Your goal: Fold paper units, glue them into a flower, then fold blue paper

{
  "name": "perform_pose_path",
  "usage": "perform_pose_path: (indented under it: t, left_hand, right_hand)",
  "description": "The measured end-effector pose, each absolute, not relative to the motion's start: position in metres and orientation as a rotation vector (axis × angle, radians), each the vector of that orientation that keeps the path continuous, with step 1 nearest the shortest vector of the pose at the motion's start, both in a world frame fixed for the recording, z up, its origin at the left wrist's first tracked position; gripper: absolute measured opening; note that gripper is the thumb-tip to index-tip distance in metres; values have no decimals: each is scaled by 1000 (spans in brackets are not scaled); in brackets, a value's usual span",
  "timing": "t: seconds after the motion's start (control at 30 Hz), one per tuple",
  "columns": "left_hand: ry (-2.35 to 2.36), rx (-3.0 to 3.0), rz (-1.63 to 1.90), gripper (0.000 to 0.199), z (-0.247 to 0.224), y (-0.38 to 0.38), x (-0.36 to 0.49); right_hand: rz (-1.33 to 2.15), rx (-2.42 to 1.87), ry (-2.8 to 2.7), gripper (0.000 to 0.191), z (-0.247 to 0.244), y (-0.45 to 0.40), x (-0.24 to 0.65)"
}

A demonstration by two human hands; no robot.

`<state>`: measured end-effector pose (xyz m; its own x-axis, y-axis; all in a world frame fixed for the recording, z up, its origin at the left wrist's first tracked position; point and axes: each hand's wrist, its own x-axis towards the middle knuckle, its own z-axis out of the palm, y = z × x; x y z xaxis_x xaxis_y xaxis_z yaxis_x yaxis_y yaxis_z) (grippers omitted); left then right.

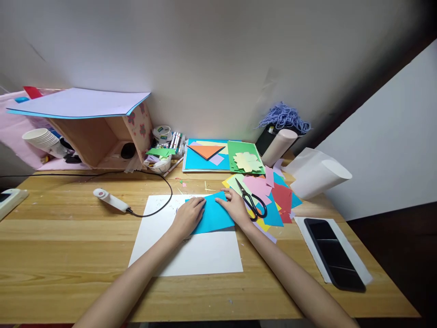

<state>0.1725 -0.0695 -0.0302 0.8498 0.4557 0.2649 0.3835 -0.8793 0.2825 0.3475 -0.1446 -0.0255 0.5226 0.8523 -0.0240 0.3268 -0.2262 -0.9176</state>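
Observation:
A blue sheet of paper (213,216) lies between my hands, over a white sheet (201,259) on the wooden table. My left hand (189,216) rests on its left side, fingers together and pressing on the paper. At the upper right corner, my right hand (235,206) pinches the blue paper between thumb and fingers, and the right edge looks slightly raised. Black-handled scissors (251,200) lie just right of my right hand, on a pile of coloured paper pieces (282,198).
A white corded tool (111,200) lies left, its black cable looping onto the white sheet. Behind stand an open box (99,136), a tub of scraps (160,164) and stacked coloured papers (205,159). A phone (334,255) and rolled white paper (317,175) are right.

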Motion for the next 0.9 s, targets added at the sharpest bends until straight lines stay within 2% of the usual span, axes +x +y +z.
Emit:
perform_pose_path:
  t: [0.2, 0.37, 0.47, 0.9]
  left_hand:
    - [605, 2947, 401, 36, -35, -72, 173]
    - [645, 2895, 421, 36, -33, -73, 173]
    - [658, 2866, 438, 35, -33, -73, 173]
    - [697, 2871, 425, 34, -33, -75, 174]
  right_hand:
    - [426, -1782, -1235, 23, -33, -158, 342]
    - [128, -1668, -1735, 38, -37, -167, 340]
    - [19, -1656, -1862, 36, -38, -169, 339]
    - [-134, -1651, -2024, 28, -39, -170, 337]
